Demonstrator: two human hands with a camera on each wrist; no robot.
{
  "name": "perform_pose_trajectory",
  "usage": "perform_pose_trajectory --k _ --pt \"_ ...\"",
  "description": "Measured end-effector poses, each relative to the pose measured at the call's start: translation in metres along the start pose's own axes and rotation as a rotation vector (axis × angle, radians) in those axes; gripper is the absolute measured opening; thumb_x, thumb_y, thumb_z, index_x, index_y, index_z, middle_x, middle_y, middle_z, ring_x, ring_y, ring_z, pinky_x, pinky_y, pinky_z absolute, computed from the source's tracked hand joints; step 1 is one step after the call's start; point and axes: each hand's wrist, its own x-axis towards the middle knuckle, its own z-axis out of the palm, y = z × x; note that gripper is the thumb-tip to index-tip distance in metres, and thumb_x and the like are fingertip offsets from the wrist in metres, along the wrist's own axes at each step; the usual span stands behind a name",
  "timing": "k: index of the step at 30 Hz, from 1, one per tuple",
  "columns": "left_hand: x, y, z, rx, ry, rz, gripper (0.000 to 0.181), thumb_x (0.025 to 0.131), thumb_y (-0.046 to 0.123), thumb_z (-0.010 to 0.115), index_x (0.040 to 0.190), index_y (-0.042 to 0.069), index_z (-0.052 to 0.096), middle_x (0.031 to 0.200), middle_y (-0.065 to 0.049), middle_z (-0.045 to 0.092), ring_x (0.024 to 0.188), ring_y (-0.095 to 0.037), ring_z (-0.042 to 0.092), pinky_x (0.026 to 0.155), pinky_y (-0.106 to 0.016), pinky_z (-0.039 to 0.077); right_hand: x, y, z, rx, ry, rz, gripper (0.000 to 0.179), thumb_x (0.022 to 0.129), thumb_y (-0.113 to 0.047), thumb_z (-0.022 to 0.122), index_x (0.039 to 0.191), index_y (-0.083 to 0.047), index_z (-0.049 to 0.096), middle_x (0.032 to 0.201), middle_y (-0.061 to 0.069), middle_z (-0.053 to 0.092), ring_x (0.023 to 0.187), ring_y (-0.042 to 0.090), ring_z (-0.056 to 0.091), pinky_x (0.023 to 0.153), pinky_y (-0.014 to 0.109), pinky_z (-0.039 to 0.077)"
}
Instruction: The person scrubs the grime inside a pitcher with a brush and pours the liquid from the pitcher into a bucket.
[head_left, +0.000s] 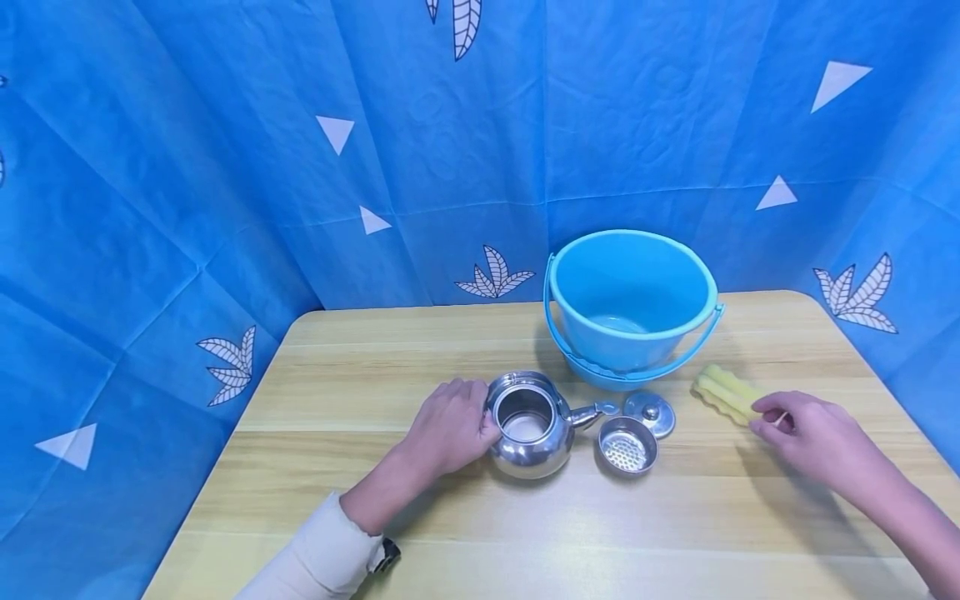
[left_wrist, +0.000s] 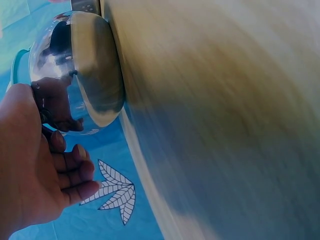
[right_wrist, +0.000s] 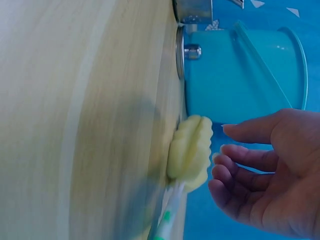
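Note:
A shiny metal teapot [head_left: 529, 458] stands upright and lidless on the table, its spout facing right. At its left side my left hand [head_left: 448, 427] grips the handle, which the fingers mostly cover; in the left wrist view a little dark handle shows beside the thumb. A yellow sponge brush [right_wrist: 189, 150] lies on the table, its white handle marked with green. Above the brush hovers my right hand [head_left: 813, 429], fingers loosely bent, a gap between them and the sponge in the right wrist view. Between teapot and brush sit a perforated strainer cup [head_left: 627, 451] and a knobbed lid [head_left: 651, 412].
Behind the lid stands a light blue bucket [head_left: 637, 337], its handle hanging down in front. The wooden table [head_left: 360, 375] ends at a blue patterned curtain [head_left: 420, 150] at the back and sides.

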Motion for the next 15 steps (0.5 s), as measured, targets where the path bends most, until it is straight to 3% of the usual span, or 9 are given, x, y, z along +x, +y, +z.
perform_pose_trajectory --k 15 --pt "0.0 0.001 0.001 0.001 0.01 -0.003 0.026 0.072 0.035 0.043 0.082 0.011 0.045 0.064 0.004 0.037 0.061 -0.014 0.035 0.059 -0.025 0.032 -0.011 0.019 -0.002 -0.062 -0.051 0.097 0.041 0.074 -0.025 0.066 0.097 0.007 0.058 0.084 0.022 0.059 0.074 0.037 0.056 0.058 0.047 0.041"
